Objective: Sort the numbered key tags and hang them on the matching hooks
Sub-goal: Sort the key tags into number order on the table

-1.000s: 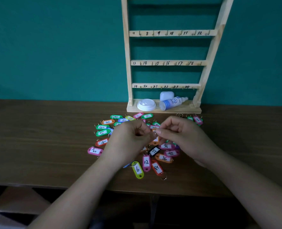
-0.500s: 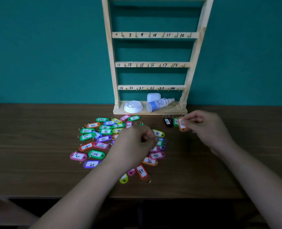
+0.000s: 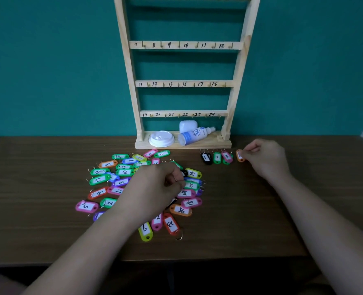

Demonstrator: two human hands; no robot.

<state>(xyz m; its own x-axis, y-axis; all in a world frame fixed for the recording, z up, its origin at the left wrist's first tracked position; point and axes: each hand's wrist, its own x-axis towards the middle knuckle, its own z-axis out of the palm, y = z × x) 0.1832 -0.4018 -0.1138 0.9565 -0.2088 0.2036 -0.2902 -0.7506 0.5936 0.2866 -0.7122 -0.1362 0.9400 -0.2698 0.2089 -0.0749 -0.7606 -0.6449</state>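
A heap of several coloured numbered key tags [image 3: 121,182] lies on the brown table [image 3: 229,209] in front of a wooden hook rack [image 3: 185,84] with numbered hooks. My left hand [image 3: 155,188] hovers curled over the heap's right side, its fingertips at a tag ring; what it holds is hidden. To the right, a black tag 1 [image 3: 205,157], a green tag 2 [image 3: 217,157] and a pink tag 3 [image 3: 227,156] lie in a row. My right hand [image 3: 263,158] pinches an orange tag [image 3: 239,156] at the row's right end.
On the rack's base lie a white lid [image 3: 161,139], a white spray bottle [image 3: 194,135] and a small white case [image 3: 188,125]. A teal wall stands behind. The table's front edge runs close below the heap.
My right hand carried the orange tag from the heap rightwards to the end of the row by the rack. The left hand stayed over the heap.
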